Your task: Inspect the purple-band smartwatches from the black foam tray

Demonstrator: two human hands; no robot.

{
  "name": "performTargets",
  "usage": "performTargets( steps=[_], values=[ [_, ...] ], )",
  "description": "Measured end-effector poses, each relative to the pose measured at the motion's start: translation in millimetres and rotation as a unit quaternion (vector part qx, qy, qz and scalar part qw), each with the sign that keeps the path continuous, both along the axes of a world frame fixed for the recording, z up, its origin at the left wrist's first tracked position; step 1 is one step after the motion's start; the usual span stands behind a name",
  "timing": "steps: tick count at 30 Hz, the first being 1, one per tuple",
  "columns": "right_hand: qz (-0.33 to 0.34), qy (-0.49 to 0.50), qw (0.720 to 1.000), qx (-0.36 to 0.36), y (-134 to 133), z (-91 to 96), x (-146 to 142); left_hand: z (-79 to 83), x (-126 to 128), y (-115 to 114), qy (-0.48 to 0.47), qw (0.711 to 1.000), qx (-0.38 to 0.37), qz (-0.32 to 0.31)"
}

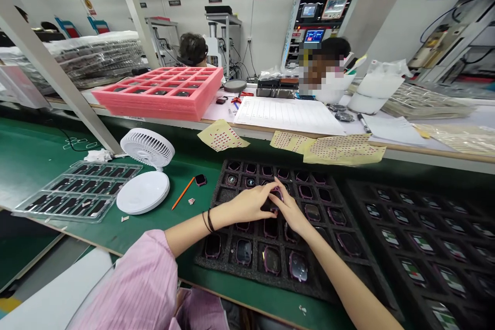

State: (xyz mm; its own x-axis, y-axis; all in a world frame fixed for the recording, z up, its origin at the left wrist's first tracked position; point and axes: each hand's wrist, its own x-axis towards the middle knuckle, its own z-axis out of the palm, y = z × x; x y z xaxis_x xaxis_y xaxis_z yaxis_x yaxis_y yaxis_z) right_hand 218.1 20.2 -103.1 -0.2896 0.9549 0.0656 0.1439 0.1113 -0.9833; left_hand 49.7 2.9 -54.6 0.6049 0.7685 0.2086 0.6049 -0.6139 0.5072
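Note:
A black foam tray [216, 201] on the green bench holds several small watch bodies with purple rims in its cells. Both my hands meet over the tray's middle. My left hand [249, 205] and my right hand [288, 209] pinch one purple-rimmed watch body [275, 197] between their fingertips, just above a cell. Black bands circle my left wrist, and a pink sleeve covers that arm.
A second black tray [425, 237] of watch bodies lies to the right. To the left are a white desk fan [145, 165], an orange pencil [183, 193], a loose watch body [200, 180] and a clear plastic tray [77, 191]. Sticker sheets [340, 148], a pink foam tray stack [162, 90] and two other people are beyond.

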Motion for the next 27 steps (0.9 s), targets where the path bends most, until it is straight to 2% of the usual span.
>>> performTargets(
  steps=[2,4,7,12,14,16,18,20,23,27],
  values=[
    [-0.036,-0.051,0.995,0.075,3,-9.6,1,-13.1,18,2,0.005,0.999,0.024,0.046],
    [-0.049,-0.073,0.990,0.110,4,-17.4,0,-25.9,31,5,0.007,0.996,0.047,0.076],
    [-0.059,-0.081,0.988,0.120,4,-22.7,-3,-40.5,38,14,-0.005,0.992,0.083,0.092],
    [-0.033,-0.054,0.994,0.089,7,-16.6,-2,-49.2,24,31,-0.049,0.986,0.148,0.061],
    [-0.008,0.010,0.999,0.047,11,-9.9,1,-48.5,16,35,-0.082,0.981,0.169,0.049],
    [0.027,0.090,0.995,-0.037,14,-1.2,8,-46.7,11,37,-0.125,0.975,0.177,0.043],
    [0.071,0.155,0.977,-0.129,15,8.0,15,-44.4,9,36,-0.153,0.971,0.182,0.024],
    [0.112,0.192,0.956,-0.192,16,15.6,21,-42.2,10,33,-0.156,0.970,0.186,-0.009],
    [0.146,0.202,0.937,-0.244,15,20.9,24,-40.0,13,28,-0.152,0.971,0.179,-0.046],
    [0.118,0.202,0.939,-0.252,13,18.2,21,-38.7,15,26,-0.161,0.977,0.136,-0.041]
  ],
)
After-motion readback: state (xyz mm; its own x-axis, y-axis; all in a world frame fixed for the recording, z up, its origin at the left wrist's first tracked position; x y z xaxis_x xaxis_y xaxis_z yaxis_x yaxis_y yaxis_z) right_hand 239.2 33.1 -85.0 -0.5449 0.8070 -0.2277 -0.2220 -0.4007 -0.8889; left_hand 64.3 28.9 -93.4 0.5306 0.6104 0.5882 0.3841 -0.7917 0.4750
